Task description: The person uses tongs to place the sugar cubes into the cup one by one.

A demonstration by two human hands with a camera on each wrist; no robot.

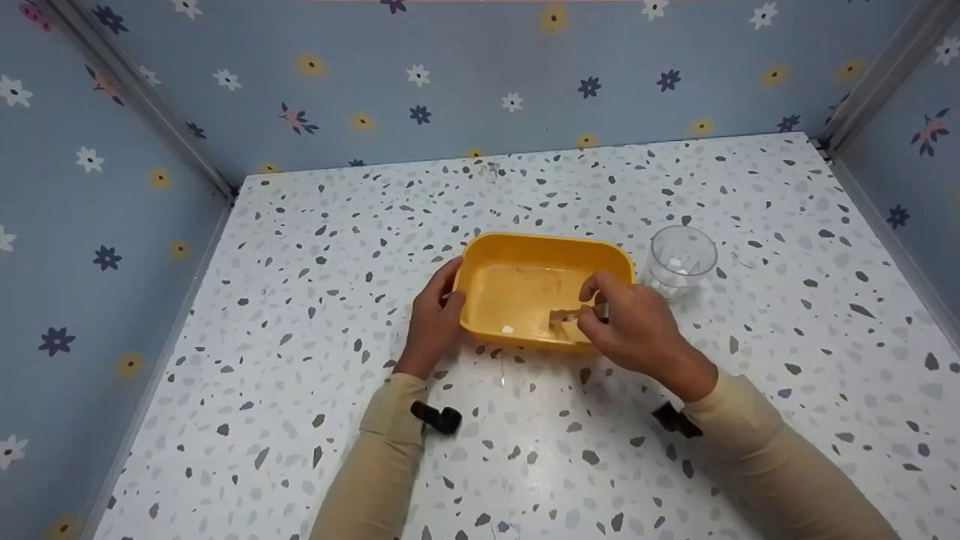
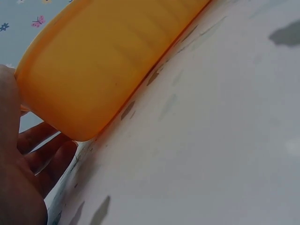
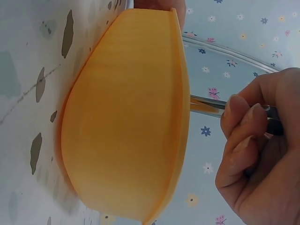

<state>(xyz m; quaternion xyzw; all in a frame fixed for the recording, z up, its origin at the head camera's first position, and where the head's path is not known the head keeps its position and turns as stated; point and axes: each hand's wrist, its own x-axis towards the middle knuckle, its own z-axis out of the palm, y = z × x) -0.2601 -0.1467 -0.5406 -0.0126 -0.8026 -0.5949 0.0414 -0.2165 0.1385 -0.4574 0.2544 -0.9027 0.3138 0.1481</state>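
Observation:
A yellow rectangular tub (image 1: 517, 238) stands on the speckled table. My left hand (image 1: 435, 315) holds its left end, with the thumb at the rim and the fingers against the outer wall (image 2: 89, 70). My right hand (image 1: 634, 322) is over the tub's right end and pinches slim metal tongs (image 1: 564, 316), whose tips reach down inside. Seen from the right wrist, the tongs (image 3: 206, 105) pass behind the rim and their tips are hidden. Near the tub's front wall lies a small white piece (image 1: 508, 329). Whether the tips hold anything, I cannot tell.
A clear cup (image 1: 684, 259) stands right of the tub, close to my right hand, with something whitish at its bottom. Flower-patterned panels (image 1: 480, 75) enclose the white speckled table (image 1: 337, 247) at the back and both sides.

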